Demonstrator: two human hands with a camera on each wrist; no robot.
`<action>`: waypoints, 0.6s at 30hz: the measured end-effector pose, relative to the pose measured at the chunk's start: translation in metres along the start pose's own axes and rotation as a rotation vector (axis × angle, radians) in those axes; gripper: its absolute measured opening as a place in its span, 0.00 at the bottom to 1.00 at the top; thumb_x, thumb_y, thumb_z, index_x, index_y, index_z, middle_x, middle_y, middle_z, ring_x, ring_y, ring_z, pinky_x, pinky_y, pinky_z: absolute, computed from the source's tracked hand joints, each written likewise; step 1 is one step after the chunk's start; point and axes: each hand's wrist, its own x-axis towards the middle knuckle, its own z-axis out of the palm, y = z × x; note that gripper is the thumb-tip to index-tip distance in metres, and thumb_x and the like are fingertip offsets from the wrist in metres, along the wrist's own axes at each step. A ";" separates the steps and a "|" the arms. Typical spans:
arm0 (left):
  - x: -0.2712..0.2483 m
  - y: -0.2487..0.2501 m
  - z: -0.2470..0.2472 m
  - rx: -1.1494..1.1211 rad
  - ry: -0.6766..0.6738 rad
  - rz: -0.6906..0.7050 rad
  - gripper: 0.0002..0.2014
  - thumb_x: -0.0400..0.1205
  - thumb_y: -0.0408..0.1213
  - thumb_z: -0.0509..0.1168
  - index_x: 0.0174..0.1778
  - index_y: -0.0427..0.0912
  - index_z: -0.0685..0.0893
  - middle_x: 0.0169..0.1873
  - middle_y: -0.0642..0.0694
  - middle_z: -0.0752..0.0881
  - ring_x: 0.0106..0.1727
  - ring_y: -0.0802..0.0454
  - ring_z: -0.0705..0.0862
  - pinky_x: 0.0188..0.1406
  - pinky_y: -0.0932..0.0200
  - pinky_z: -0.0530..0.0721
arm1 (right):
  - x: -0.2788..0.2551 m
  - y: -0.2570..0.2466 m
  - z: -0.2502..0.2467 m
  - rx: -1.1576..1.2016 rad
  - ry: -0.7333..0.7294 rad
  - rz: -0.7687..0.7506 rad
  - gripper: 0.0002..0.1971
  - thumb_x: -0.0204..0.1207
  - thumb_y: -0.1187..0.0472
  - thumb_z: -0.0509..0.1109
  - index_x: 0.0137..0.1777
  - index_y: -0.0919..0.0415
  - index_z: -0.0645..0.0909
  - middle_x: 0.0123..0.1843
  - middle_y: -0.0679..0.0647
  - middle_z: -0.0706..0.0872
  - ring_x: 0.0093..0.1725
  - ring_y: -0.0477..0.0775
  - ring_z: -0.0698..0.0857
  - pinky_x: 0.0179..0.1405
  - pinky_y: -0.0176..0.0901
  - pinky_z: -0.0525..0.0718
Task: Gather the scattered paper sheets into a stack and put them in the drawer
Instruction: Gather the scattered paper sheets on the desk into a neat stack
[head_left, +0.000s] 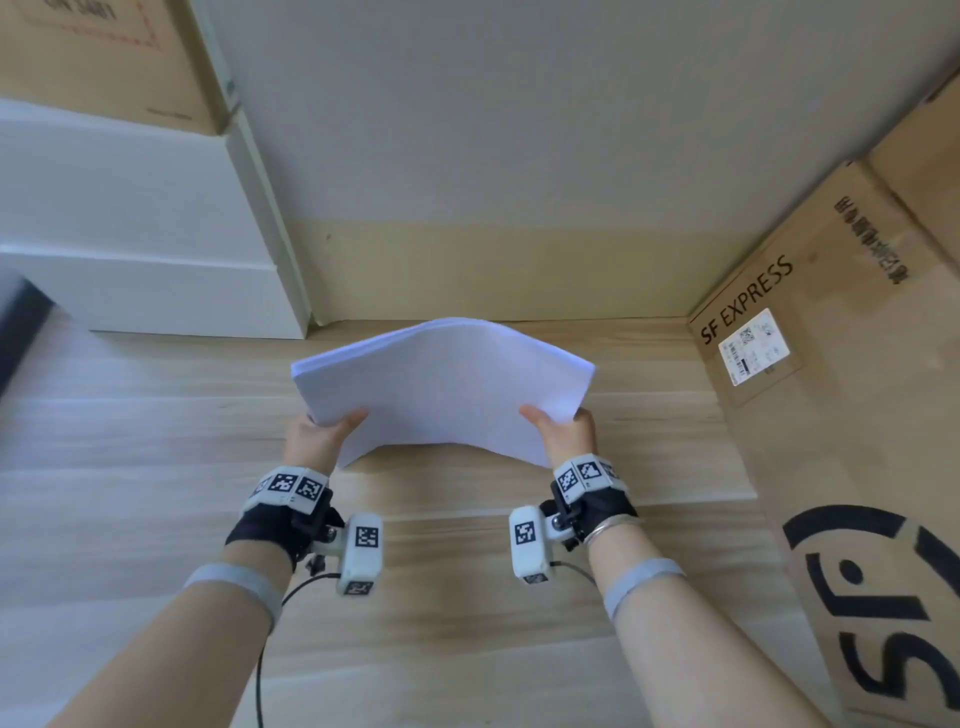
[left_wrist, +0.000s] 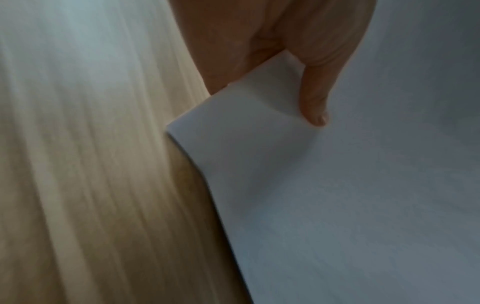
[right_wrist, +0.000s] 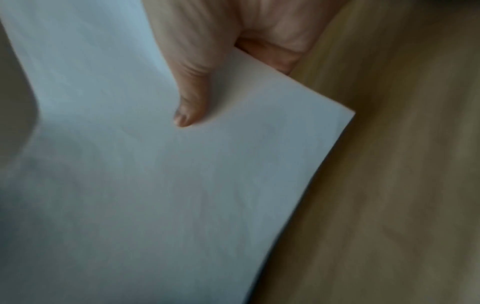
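Note:
A stack of white paper sheets (head_left: 441, 387) is held up off the wooden floor (head_left: 156, 426), bowed upward in the middle. My left hand (head_left: 324, 434) pinches its near left edge, thumb on top and fingers hidden beneath. My right hand (head_left: 561, 431) pinches the near right edge the same way. The left wrist view shows the thumb (left_wrist: 315, 98) pressing on the paper stack (left_wrist: 337, 195). In the right wrist view the thumb (right_wrist: 192, 96) lies on the paper stack (right_wrist: 155, 185). A white drawer unit (head_left: 145, 228) stands at the left, its drawer fronts shut.
A large SF Express cardboard box (head_left: 831, 389) stands along the right. Another cardboard box (head_left: 104, 57) sits on top of the white unit. A plain wall (head_left: 493, 156) closes off the far side. A dark object (head_left: 21, 322) shows at the left edge.

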 end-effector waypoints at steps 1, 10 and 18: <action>0.002 0.006 -0.001 -0.012 -0.006 0.029 0.21 0.68 0.34 0.76 0.56 0.39 0.80 0.53 0.39 0.85 0.56 0.41 0.83 0.50 0.52 0.77 | 0.002 -0.011 -0.004 -0.041 0.002 -0.033 0.08 0.69 0.62 0.78 0.36 0.62 0.81 0.40 0.58 0.83 0.41 0.55 0.81 0.40 0.41 0.73; 0.019 0.093 -0.008 0.459 -0.045 0.362 0.54 0.67 0.36 0.79 0.83 0.50 0.52 0.82 0.36 0.55 0.84 0.43 0.54 0.83 0.49 0.54 | -0.013 -0.134 -0.029 -0.663 -0.174 -0.446 0.17 0.73 0.59 0.70 0.24 0.48 0.76 0.25 0.52 0.77 0.37 0.58 0.73 0.29 0.41 0.67; -0.018 0.138 0.007 0.714 -0.350 0.448 0.09 0.78 0.35 0.68 0.52 0.37 0.87 0.42 0.44 0.82 0.45 0.51 0.78 0.40 0.64 0.68 | -0.039 -0.177 -0.016 -0.993 -0.296 -0.642 0.13 0.70 0.58 0.70 0.24 0.51 0.76 0.26 0.46 0.76 0.39 0.58 0.79 0.37 0.39 0.74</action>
